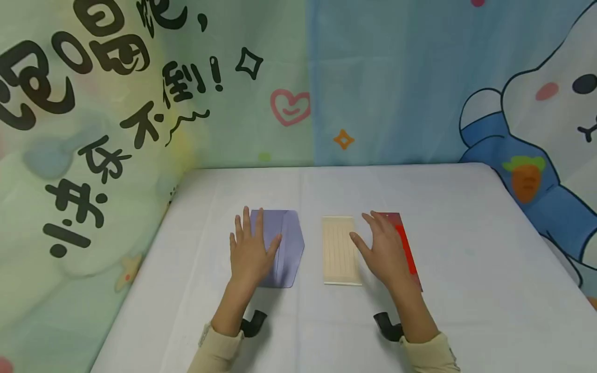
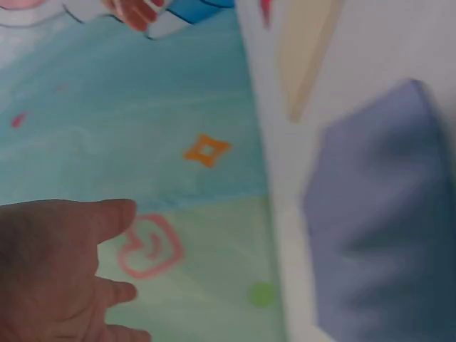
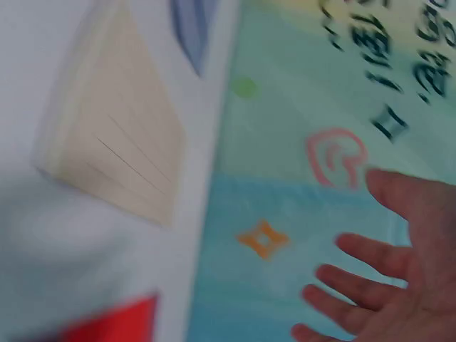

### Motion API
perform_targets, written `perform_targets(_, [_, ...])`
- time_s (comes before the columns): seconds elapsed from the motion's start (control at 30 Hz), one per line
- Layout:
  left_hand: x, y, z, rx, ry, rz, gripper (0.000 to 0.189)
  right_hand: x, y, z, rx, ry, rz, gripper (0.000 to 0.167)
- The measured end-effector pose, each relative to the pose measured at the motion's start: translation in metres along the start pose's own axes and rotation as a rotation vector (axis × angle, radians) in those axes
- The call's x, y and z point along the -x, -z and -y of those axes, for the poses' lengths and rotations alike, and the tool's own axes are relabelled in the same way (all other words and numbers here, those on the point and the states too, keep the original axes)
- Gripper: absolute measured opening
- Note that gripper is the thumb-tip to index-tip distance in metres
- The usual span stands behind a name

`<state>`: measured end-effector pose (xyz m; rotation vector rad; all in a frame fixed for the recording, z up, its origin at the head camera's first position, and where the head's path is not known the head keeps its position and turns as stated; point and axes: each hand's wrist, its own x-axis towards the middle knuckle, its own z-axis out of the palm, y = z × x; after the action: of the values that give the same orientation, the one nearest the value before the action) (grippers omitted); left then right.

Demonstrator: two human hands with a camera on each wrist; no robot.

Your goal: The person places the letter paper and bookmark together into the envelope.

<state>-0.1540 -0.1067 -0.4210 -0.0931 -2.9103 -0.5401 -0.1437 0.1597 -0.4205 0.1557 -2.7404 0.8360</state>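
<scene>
My left hand [image 1: 250, 254] hovers with spread fingers over the left part of a purple folder [image 1: 290, 248] shaped like an envelope, with one angled side. In the left wrist view the hand [image 2: 50, 271] shows well apart from the folder [image 2: 377, 221]. A cream pad of lined paper [image 1: 339, 251] lies in the middle; its thick edge shows in the right wrist view. My right hand [image 1: 386, 251] hangs over a flat red packet [image 1: 408, 251], covering much of it, thumb near the pad's right edge. Neither hand holds anything.
A white cloth [image 1: 466, 259] covers the table. Behind and to the left hang printed curtains, with a heart [image 1: 290, 107] and dark lettering, and a cartoon rabbit [image 1: 531, 103] at the right. Black wrist bands [image 1: 254, 324] sit below both hands.
</scene>
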Motion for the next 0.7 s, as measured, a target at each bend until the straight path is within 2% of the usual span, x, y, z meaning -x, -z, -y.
perform_targets(0.13, [-0.001, -0.021, 0.018, -0.02, -0.021, -0.016, 0.069, 0.005, -0.033, 0.008, -0.079, 0.023, -0.007, 0.055])
perform_targets(0.3, [-0.006, -0.046, 0.042, -0.025, -0.071, -0.04, 0.064, 0.011, -0.079, 0.028, -0.13, 0.108, 0.07, 0.058])
perform_targets(0.37, [-0.007, -0.056, 0.051, -0.041, -0.085, -0.011, 0.062, 0.012, -0.095, 0.035, -0.116, 0.154, 0.121, 0.06])
perform_targets(0.5, [-0.006, -0.07, 0.06, -0.046, -0.079, 0.111, 0.063, 0.012, -0.118, 0.042, -0.037, 0.236, 0.224, 0.064])
perform_targets(0.63, [-0.004, -0.075, 0.062, -0.043, -0.061, 0.205, 0.065, 0.01, -0.13, 0.044, 0.059, 0.29, 0.293, 0.065])
perform_targets(0.7, [-0.003, -0.075, 0.063, -0.08, -0.05, 0.234, 0.064, 0.01, -0.135, 0.045, 0.093, 0.303, 0.339, 0.065])
